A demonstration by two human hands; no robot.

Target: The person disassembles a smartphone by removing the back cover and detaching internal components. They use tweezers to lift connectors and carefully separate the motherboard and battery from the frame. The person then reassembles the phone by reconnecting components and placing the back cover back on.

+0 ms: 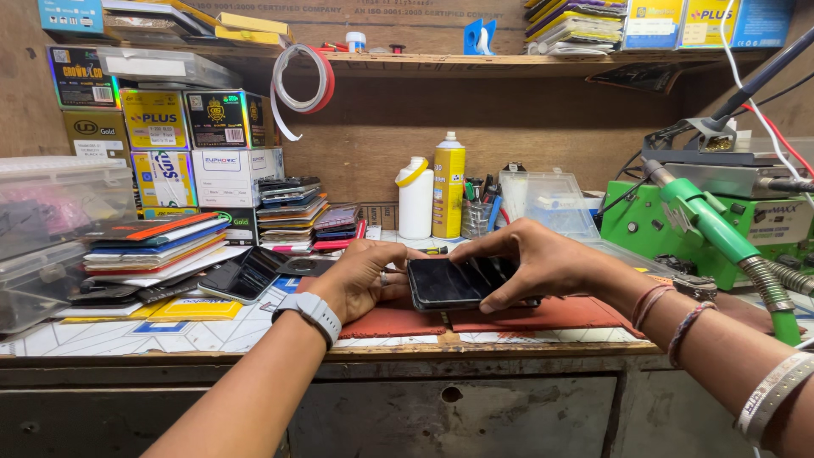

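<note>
Both hands are on it now: the left hand (pixel 360 276) and the right hand (pixel 534 259) hold a dark smartphone (pixel 454 282) between them, screen up, just above the red mat (pixel 543 315) at the front of the desk (pixel 475 349). The risk here looks like a slip. The phone is gripped only by its ends and edges, and if either grip loosens it could drop onto the mat or tip past the desk's front edge; too much squeeze or twist across the glass could, by this reading, stress the screen as well. The left fingers (pixel 398 254) are curled narrow against the phone's near-left end, thumb side pressed to it. The right fingers (pixel 496 237) arch over the top edge from the other end, thumb underneath, closed on the body. To the left of the left fingers another dark phone (pixel 242 276) lies flat beside a stack of flat packets (pixel 153 246). Beyond the fingers stand a white bottle (pixel 415 199) and a yellow spray can (pixel 448 187). Off to the right of the right fingers sits a green machine (pixel 704 225), well apart from the phone.
</note>
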